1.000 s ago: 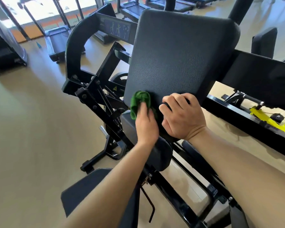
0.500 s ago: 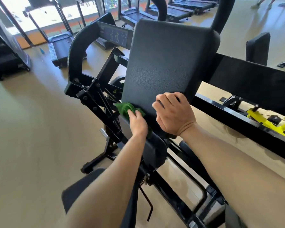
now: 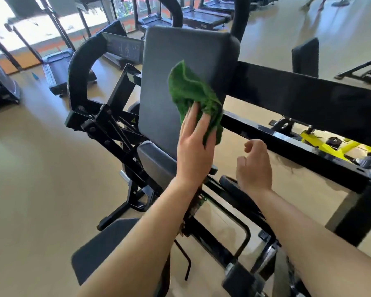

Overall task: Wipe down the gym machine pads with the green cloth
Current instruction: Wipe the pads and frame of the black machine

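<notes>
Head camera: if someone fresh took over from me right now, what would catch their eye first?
The bright green cloth, held in the left hand against the right part of the tall dark back pad at centre frame. Next, the right hand hanging loosely curled and empty below the pad's lower right corner. Last, the yellow machine part beyond the black frame beam at right.

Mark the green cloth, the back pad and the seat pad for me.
green cloth (image 3: 191, 91): head view, middle of the bunched fabric above the fingers.
back pad (image 3: 159, 82): head view, bare face left of the cloth.
seat pad (image 3: 156, 163): head view, top surface below the back pad.
</notes>
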Motion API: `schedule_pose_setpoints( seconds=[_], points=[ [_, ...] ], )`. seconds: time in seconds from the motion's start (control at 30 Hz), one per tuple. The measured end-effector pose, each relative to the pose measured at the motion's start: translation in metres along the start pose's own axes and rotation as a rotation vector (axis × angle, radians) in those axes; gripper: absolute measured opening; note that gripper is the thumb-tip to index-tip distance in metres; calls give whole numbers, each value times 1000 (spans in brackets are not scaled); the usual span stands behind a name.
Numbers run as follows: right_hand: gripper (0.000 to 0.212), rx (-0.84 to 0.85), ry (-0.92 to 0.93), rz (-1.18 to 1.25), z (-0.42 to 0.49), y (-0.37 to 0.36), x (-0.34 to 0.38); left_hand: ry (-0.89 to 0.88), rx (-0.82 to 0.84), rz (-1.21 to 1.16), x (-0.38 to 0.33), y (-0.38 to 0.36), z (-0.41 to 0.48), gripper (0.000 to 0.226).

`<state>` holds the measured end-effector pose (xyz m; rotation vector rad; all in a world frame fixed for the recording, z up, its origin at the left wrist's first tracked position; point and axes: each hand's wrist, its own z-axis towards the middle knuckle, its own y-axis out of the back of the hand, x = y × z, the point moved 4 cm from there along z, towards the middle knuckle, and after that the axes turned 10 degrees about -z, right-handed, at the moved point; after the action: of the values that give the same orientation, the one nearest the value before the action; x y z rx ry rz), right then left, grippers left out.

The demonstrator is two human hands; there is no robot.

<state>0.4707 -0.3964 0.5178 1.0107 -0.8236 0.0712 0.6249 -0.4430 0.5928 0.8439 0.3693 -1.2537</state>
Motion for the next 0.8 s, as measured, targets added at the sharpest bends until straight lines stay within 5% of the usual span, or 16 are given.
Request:
schedule_pose_setpoints(
  seconds=[0.13,0.27,0.43,0.63,0.8],
  points=[
    [21,44,5,12,3,2,8,-372,225,541,29,-35,23,53],
    [19,71,82,22,2,0,17,-426,187,584,59,-27,-12,34],
    [20,133,116,28,-7,2,19,-233,256,436,70,-10,-23,27],
    [19,170,73,13,-7,2,16,252,-19,155,71,4,34,43],
    [16,108,106,-25,-11,-6,32,200,115,317,72,5,-35,26]
  ],
)
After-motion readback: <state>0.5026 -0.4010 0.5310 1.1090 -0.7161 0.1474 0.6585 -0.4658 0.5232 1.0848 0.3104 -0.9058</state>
